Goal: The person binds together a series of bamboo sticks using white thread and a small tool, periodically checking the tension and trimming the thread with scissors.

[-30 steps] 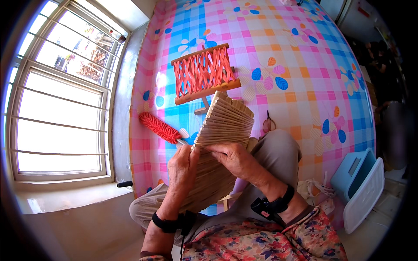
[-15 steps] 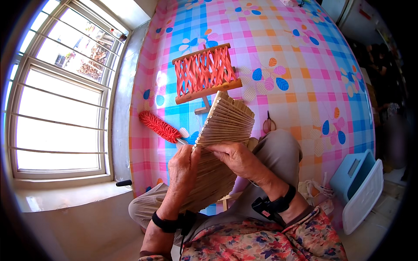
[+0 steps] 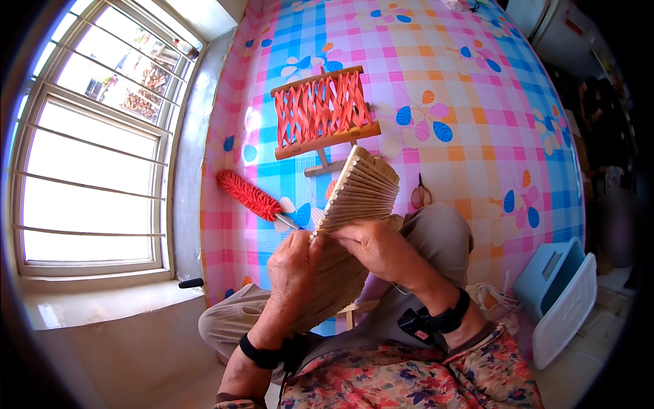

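Note:
A mat of thin pale wooden slats point(image 3: 361, 187), joined side by side, rises fan-like above my hands and drapes down over my lap. My left hand point(image 3: 293, 266) is closed, with thumb and fingers pinching the slat ends at the mat's left edge. Right beside it, my right hand point(image 3: 375, 247) lies across the slats with its fingers bent onto them near the same edge. The fingertips of both hands nearly meet; what exactly lies between them is partly hidden. Black straps circle both wrists.
Beyond the mat stands a wooden frame strung with red bands point(image 3: 323, 112). A red fluffy duster point(image 3: 248, 194) lies to the left, scissors point(image 3: 421, 195) to the right. A blue bin point(image 3: 545, 273) with a white lid point(image 3: 565, 310) sits at lower right. A barred window point(image 3: 95, 177) is left.
The upper part of the slat mat has shifted slightly right and stands a little steeper. Both hands have moved slightly to the right along with it, keeping their grip.

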Motion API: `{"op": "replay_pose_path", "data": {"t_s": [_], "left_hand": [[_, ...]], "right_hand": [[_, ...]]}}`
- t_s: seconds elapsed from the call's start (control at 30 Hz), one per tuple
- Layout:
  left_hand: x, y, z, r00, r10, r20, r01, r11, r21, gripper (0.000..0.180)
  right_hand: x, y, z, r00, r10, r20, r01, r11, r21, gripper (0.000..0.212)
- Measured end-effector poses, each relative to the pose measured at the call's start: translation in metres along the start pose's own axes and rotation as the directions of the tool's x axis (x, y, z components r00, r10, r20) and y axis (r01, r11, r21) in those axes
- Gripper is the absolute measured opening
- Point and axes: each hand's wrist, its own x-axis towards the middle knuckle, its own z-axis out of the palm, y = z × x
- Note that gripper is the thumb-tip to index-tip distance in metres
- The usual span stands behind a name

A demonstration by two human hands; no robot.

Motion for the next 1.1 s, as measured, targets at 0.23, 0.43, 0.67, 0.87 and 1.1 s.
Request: {"op": "replay_pose_path", "data": {"t_s": [0.23,0.43,0.67,0.87,1.1], "left_hand": [[-0.017,0.028,0.011,0.984,0.163,-0.066,-0.155,0.980,0.122,0.022],[-0.039,0.039,0.023,0.936,0.350,0.032,-0.351,0.925,0.149,0.025],[-0.060,0.074,0.019,0.958,0.277,0.069,-0.268,0.957,-0.113,0.029],[-0.077,0.066,0.013,0.939,0.279,0.201,-0.260,0.958,-0.118,0.027],[-0.068,0.067,0.019,0.936,0.333,0.118,-0.305,0.930,-0.204,0.025]], "right_hand": [[-0.031,-0.030,-0.011,0.999,0.039,-0.036,-0.045,0.978,-0.204,0.019],[-0.061,-0.032,-0.026,0.989,0.147,-0.026,-0.150,0.981,-0.127,0.014],[-0.109,-0.043,-0.046,0.969,0.242,-0.046,-0.246,0.947,-0.206,0.018],[-0.117,-0.048,-0.060,0.974,0.225,-0.007,-0.209,0.894,-0.397,0.018],[-0.110,-0.043,-0.049,0.981,0.174,-0.083,-0.192,0.910,-0.368,0.018]]}}
